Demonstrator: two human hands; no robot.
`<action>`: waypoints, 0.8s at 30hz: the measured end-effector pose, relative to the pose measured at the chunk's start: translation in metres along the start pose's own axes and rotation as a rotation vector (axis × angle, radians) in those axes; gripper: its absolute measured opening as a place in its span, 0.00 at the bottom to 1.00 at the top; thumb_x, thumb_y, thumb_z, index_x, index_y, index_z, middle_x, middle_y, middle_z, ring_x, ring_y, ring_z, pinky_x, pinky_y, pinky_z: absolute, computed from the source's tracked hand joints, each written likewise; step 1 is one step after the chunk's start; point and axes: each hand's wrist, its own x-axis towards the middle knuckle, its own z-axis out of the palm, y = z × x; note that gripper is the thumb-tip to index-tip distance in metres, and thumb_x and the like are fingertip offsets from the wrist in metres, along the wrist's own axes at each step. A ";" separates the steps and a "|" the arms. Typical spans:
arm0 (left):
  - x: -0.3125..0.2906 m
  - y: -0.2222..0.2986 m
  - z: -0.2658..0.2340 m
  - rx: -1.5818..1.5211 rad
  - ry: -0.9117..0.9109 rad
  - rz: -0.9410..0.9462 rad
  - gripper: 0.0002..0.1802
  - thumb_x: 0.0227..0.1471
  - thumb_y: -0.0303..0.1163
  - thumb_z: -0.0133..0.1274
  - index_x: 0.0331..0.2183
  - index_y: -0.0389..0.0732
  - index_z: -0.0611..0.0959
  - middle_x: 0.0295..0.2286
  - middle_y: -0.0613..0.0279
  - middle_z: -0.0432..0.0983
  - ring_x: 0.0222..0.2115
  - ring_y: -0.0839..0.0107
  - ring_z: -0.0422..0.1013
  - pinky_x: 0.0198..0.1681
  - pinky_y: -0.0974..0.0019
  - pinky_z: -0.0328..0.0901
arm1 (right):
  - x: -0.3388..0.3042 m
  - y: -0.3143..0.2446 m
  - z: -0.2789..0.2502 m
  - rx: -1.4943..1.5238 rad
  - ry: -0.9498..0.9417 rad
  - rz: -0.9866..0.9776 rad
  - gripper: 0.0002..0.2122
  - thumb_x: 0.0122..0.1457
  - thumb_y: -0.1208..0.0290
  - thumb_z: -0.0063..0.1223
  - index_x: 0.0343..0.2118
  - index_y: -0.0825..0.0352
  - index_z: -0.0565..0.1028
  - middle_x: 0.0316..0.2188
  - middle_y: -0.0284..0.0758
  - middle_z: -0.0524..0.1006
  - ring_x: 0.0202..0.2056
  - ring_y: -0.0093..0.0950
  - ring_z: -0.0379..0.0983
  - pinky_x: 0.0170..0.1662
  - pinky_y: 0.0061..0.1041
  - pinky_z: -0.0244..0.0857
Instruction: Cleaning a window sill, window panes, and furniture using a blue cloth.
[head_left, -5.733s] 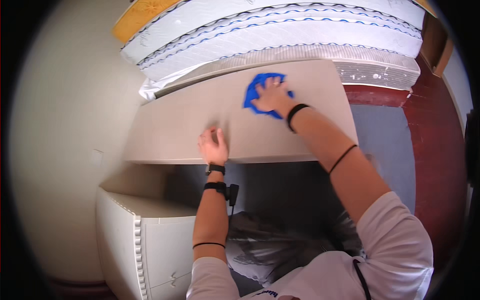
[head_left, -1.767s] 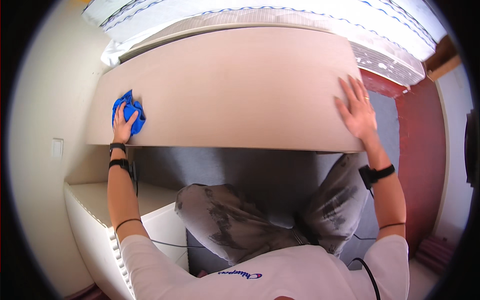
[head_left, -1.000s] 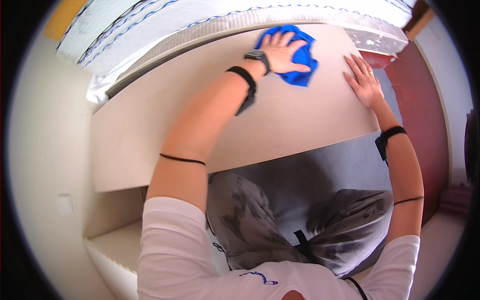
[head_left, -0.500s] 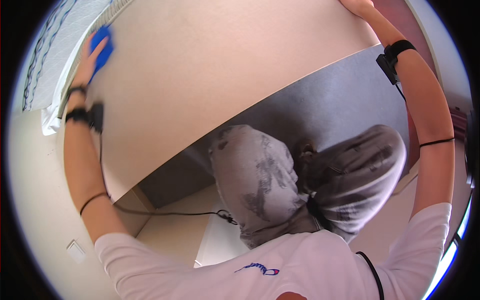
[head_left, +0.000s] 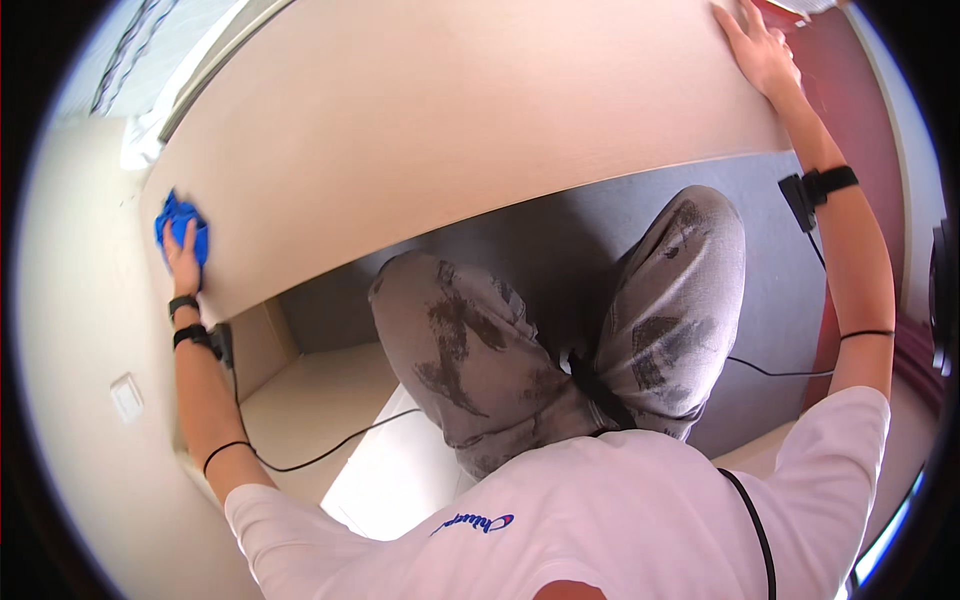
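Note:
A broad beige board (head_left: 450, 120) fills the upper part of the view, its near edge running slantwise above my knees. Bunched under my left hand (head_left: 182, 262) is a blue cloth (head_left: 183, 225). These fingers hold the cloth against the board at its near left corner. My right hand (head_left: 765, 58) lies at the board's far right edge with its fingers spread, touching the board and gripping nothing else I can see.
A pale wall with a white switch (head_left: 127, 397) stands close on the left. White fabric (head_left: 145, 140) shows beyond the board's left edge. Below the board are a dark grey surface (head_left: 770, 220) and my bent knees (head_left: 480, 340). Thin black cables hang by both arms.
My left hand has come nearer along the board's left side with the blue cloth. The view has shifted, so more of my right hand shows. My knees are farther apart.

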 end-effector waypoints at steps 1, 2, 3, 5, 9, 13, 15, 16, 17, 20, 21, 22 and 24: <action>-0.009 0.030 0.022 -0.016 -0.013 -0.010 0.43 0.58 0.52 0.56 0.62 0.31 0.64 0.61 0.43 0.61 0.63 0.54 0.55 0.67 0.60 0.47 | 0.017 0.028 0.005 -0.008 0.026 -0.008 0.40 0.60 0.31 0.34 0.70 0.52 0.50 0.65 0.57 0.57 0.65 0.57 0.54 0.67 0.49 0.51; -0.007 0.057 0.029 -0.031 -0.003 0.088 0.42 0.58 0.51 0.56 0.62 0.31 0.65 0.61 0.44 0.62 0.63 0.53 0.56 0.67 0.60 0.48 | 0.054 0.074 0.022 -0.151 0.146 -0.037 0.29 0.64 0.43 0.35 0.67 0.44 0.55 0.68 0.42 0.55 0.65 0.53 0.56 0.64 0.48 0.56; -0.011 0.091 0.047 -0.046 -0.016 0.132 0.42 0.57 0.50 0.57 0.61 0.31 0.65 0.60 0.44 0.63 0.62 0.53 0.58 0.66 0.59 0.49 | 0.076 0.103 0.033 -0.311 0.252 -0.061 0.21 0.68 0.56 0.36 0.64 0.36 0.60 0.70 0.26 0.53 0.64 0.50 0.57 0.62 0.46 0.61; -0.025 0.135 0.048 0.010 -0.049 0.271 0.42 0.55 0.50 0.59 0.61 0.32 0.67 0.58 0.43 0.64 0.61 0.52 0.59 0.66 0.58 0.51 | 0.068 0.102 0.048 -0.193 0.232 -0.096 0.28 0.63 0.43 0.36 0.66 0.39 0.58 0.66 0.41 0.57 0.64 0.52 0.57 0.63 0.49 0.58; -0.058 0.240 0.059 0.072 -0.174 0.547 0.49 0.49 0.57 0.61 0.63 0.40 0.64 0.60 0.36 0.60 0.63 0.40 0.53 0.66 0.46 0.49 | 0.024 0.079 0.034 -0.032 0.190 -0.052 0.38 0.59 0.32 0.36 0.69 0.45 0.54 0.63 0.57 0.62 0.64 0.55 0.58 0.64 0.50 0.53; -0.091 0.368 0.070 0.008 -0.307 0.718 0.50 0.48 0.57 0.62 0.65 0.46 0.62 0.63 0.36 0.53 0.64 0.39 0.49 0.66 0.43 0.46 | 0.011 0.083 0.023 -0.049 0.186 -0.016 0.37 0.60 0.33 0.36 0.69 0.48 0.54 0.62 0.55 0.63 0.63 0.54 0.60 0.65 0.47 0.53; -0.109 0.404 0.073 -0.063 -0.350 0.890 0.50 0.47 0.59 0.62 0.64 0.46 0.63 0.63 0.35 0.53 0.64 0.39 0.50 0.67 0.43 0.45 | 0.011 0.084 0.022 -0.036 0.188 -0.029 0.37 0.60 0.34 0.36 0.69 0.47 0.55 0.62 0.55 0.63 0.63 0.53 0.61 0.65 0.47 0.53; -0.119 0.416 0.069 -0.051 -0.379 0.907 0.50 0.47 0.61 0.61 0.64 0.48 0.64 0.63 0.36 0.53 0.64 0.39 0.50 0.67 0.43 0.44 | 0.010 0.084 0.023 -0.045 0.188 -0.024 0.37 0.60 0.34 0.36 0.69 0.47 0.55 0.62 0.55 0.63 0.62 0.53 0.61 0.65 0.47 0.54; -0.127 0.418 0.065 -0.075 -0.385 0.881 0.49 0.47 0.61 0.61 0.64 0.49 0.64 0.63 0.36 0.53 0.64 0.40 0.50 0.67 0.43 0.44 | 0.009 0.082 0.021 -0.052 0.188 -0.027 0.36 0.61 0.34 0.36 0.69 0.48 0.55 0.62 0.55 0.63 0.62 0.53 0.61 0.65 0.47 0.54; -0.130 0.369 0.049 -0.043 -0.355 0.757 0.48 0.47 0.62 0.60 0.63 0.51 0.65 0.63 0.37 0.54 0.64 0.41 0.50 0.67 0.44 0.44 | 0.003 0.069 0.031 -0.032 0.169 -0.034 0.36 0.61 0.35 0.36 0.69 0.48 0.55 0.61 0.55 0.64 0.62 0.53 0.62 0.64 0.47 0.54; -0.129 0.345 0.046 -0.015 -0.335 0.687 0.47 0.47 0.61 0.60 0.63 0.51 0.66 0.63 0.37 0.54 0.64 0.41 0.51 0.67 0.45 0.45 | 0.001 0.064 0.035 -0.030 0.165 -0.041 0.35 0.62 0.36 0.36 0.69 0.48 0.55 0.61 0.55 0.64 0.62 0.53 0.62 0.64 0.46 0.55; -0.122 0.316 0.039 0.004 -0.322 0.650 0.47 0.47 0.61 0.60 0.63 0.51 0.66 0.63 0.37 0.54 0.64 0.41 0.51 0.67 0.45 0.45 | 0.001 0.061 0.038 -0.027 0.158 -0.054 0.35 0.62 0.36 0.36 0.69 0.48 0.55 0.61 0.54 0.64 0.62 0.53 0.62 0.64 0.46 0.55; -0.082 0.271 0.037 -0.022 -0.179 0.501 0.46 0.48 0.62 0.59 0.62 0.51 0.67 0.62 0.37 0.56 0.63 0.41 0.54 0.66 0.47 0.49 | 0.058 0.140 0.048 -0.217 0.291 -0.295 0.33 0.63 0.38 0.35 0.69 0.48 0.55 0.62 0.52 0.65 0.62 0.52 0.61 0.64 0.46 0.55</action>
